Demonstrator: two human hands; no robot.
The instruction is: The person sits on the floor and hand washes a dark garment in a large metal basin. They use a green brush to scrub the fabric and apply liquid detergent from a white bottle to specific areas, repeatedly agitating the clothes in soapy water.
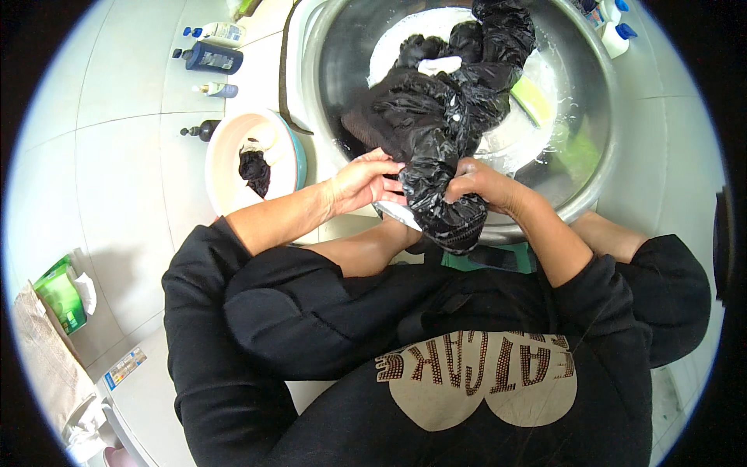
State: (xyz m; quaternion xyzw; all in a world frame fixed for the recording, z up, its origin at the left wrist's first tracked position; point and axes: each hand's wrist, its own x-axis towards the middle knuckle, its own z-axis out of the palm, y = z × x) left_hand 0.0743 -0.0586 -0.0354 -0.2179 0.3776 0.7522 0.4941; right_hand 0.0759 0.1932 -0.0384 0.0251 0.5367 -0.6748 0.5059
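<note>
A wet, black, shiny garment lies bunched in a large metal basin, its near end hanging over the front rim. My right hand grips the garment's right side, thumb pressed into the folds. At the left edge, my left hand has its thumb and fingertips on the fabric, the fingers somewhat spread. A small white bar, perhaps soap, rests on the folds. To the right in the basin is a light green object, partly covered by the garment. White suds and water show around it.
Left of the basin stands a pink-lined bowl holding a small black cloth. Several pump bottles lie along the tiles beyond it. White bottles with blue caps are at the far right. A green tissue pack sits at left.
</note>
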